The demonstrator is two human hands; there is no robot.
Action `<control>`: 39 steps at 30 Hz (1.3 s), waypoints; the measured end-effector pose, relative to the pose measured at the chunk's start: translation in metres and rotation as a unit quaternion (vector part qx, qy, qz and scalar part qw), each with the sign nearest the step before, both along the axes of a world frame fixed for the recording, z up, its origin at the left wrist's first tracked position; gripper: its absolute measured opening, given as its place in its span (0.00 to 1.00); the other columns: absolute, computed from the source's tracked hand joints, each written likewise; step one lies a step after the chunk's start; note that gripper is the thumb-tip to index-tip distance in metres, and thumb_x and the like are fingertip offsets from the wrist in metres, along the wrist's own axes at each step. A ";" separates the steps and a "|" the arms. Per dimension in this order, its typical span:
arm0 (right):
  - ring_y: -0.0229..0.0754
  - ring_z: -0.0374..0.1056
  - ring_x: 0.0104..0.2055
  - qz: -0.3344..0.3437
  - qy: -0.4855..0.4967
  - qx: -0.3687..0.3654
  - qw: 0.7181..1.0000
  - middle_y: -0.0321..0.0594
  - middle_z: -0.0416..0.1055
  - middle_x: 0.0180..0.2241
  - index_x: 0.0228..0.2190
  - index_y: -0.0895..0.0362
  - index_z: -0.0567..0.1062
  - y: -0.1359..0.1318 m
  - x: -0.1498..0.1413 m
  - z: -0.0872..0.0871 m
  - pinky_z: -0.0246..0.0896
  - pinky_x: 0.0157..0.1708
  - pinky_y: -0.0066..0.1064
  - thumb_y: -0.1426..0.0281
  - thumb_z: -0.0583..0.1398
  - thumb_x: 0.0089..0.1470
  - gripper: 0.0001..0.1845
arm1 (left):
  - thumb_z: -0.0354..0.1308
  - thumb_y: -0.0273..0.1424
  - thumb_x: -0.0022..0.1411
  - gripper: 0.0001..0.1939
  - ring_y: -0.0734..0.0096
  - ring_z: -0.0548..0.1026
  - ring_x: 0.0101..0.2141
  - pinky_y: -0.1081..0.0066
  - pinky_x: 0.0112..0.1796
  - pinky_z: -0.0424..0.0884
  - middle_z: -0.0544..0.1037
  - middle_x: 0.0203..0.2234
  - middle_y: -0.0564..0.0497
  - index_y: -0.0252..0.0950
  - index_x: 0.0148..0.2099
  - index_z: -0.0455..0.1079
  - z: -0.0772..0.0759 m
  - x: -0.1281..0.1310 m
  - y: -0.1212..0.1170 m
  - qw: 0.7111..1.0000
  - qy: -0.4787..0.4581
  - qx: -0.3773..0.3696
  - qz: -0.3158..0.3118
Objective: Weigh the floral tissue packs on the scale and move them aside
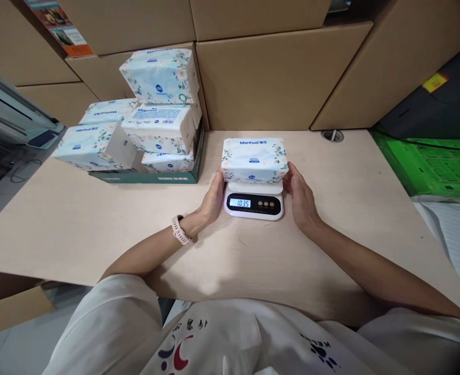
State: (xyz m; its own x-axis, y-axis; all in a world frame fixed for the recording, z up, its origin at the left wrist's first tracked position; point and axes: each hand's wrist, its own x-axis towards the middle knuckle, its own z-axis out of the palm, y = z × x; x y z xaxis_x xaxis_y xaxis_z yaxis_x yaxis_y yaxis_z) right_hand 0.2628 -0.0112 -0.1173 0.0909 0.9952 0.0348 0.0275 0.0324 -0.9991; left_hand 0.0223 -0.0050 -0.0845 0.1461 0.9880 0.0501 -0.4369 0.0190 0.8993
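Observation:
A pack of tissues (255, 159), light blue and white with a floral print, lies on a white digital scale (230, 211). The scale's lit display reads 1035 or 103.5; the decimal point is hard to make out. Against the pack's left side rests my left hand (213, 195), closed in around that edge. My right hand (300, 198) is at its right side, fingers bent toward the pack. The fingertips of both hands are partly hidden by the pack and the scale.
At the left of the wooden table (136, 219), several more tissue packs (157, 78) are stacked in a green-edged carton (144, 177). Cardboard boxes (261, 83) wall off the back. A cable hole (332, 136) and a green crate (429, 166) are to the right.

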 end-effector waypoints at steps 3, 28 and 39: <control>0.60 0.61 0.83 0.002 0.000 -0.002 1.000 0.39 0.64 0.81 0.77 0.41 0.67 0.000 0.000 0.000 0.54 0.84 0.64 0.27 0.57 0.62 0.54 | 0.63 0.62 0.72 0.38 0.52 0.50 0.85 0.51 0.85 0.43 0.75 0.76 0.50 0.45 0.72 0.76 0.000 0.000 0.000 1.000 0.000 0.001 -0.003; 0.56 0.63 0.82 0.016 -0.030 0.041 0.999 0.38 0.71 0.77 0.72 0.42 0.75 -0.001 -0.006 0.012 0.53 0.85 0.60 0.30 0.54 0.68 0.45 | 0.57 0.66 0.73 0.41 0.53 0.50 0.85 0.51 0.84 0.45 0.71 0.78 0.51 0.48 0.76 0.72 -0.001 -0.002 0.000 0.999 0.031 0.007 -0.004; 0.63 0.61 0.82 -0.053 -0.083 0.017 0.995 0.47 0.69 0.77 0.71 0.45 0.75 0.002 -0.007 0.010 0.49 0.85 0.63 0.25 0.53 0.62 0.53 | 0.61 0.50 0.74 0.17 0.54 0.76 0.64 0.53 0.72 0.66 0.83 0.56 0.46 0.45 0.50 0.80 -0.017 -0.019 0.002 0.967 0.122 0.010 0.225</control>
State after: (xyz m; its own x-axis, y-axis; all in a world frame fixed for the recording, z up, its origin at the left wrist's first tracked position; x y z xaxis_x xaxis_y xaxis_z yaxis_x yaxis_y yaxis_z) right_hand 0.2556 -0.0089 -0.1069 0.1847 0.9786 0.0907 0.1973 0.0535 -0.9789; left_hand 0.0038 -0.0029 -0.1014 -0.2879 0.9537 0.0875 -0.1717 -0.1413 0.9750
